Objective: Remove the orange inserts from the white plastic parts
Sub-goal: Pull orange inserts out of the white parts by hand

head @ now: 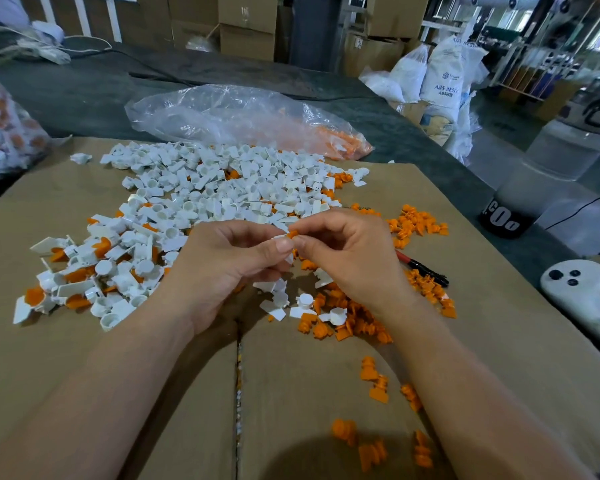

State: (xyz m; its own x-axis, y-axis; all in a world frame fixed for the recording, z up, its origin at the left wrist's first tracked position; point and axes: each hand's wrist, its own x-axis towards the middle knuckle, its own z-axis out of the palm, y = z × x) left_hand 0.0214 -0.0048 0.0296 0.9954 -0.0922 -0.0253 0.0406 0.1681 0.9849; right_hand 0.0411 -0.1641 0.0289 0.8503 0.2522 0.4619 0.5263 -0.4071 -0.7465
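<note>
Two hands meet over the flattened brown cardboard sheet [482, 323]. My left hand [229, 268] pinches a small white plastic part [280, 238], and my right hand [347, 258] pinches the orange plastic insert [293, 233] poking from it. I judge the extraction is in hand; next I need a firm pull apart. Beyond lie the heap of white plastic parts [222, 188] and the loose orange inserts [416, 223].

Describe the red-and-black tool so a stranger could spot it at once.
Start at the cardboard sheet. Right of the right hand, among loose orange inserts, lies the tool. It alone is long, thin and dark.
</note>
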